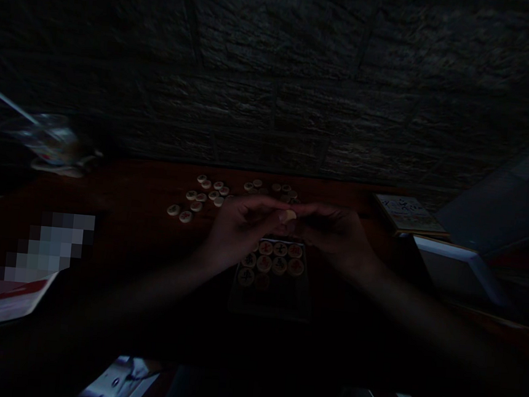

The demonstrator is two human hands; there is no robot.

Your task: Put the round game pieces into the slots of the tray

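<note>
My left hand (246, 225) and my right hand (331, 229) meet over a wooden table, fingertips pinched together on one round, pale Chinese chess piece (290, 215). Just below them lies a shallow dark box (278, 301) holding rows of round pieces with red or black characters, among them a red-marked piece (263, 264). The near part of the box shows its dark floor. Behind my hands, more loose pieces (196, 206) are scattered on the table; my fingers hide some of them. The light is very dim, so finger details are hard to see.
A plastic cup (54, 143) with a straw stands at the far left. A white and red flat item (15, 300), partly pixelated, lies at left. On the right are a printed box (411, 215) and an open tray-like lid (457, 274). A rough stone wall (273, 100) rises behind the table.
</note>
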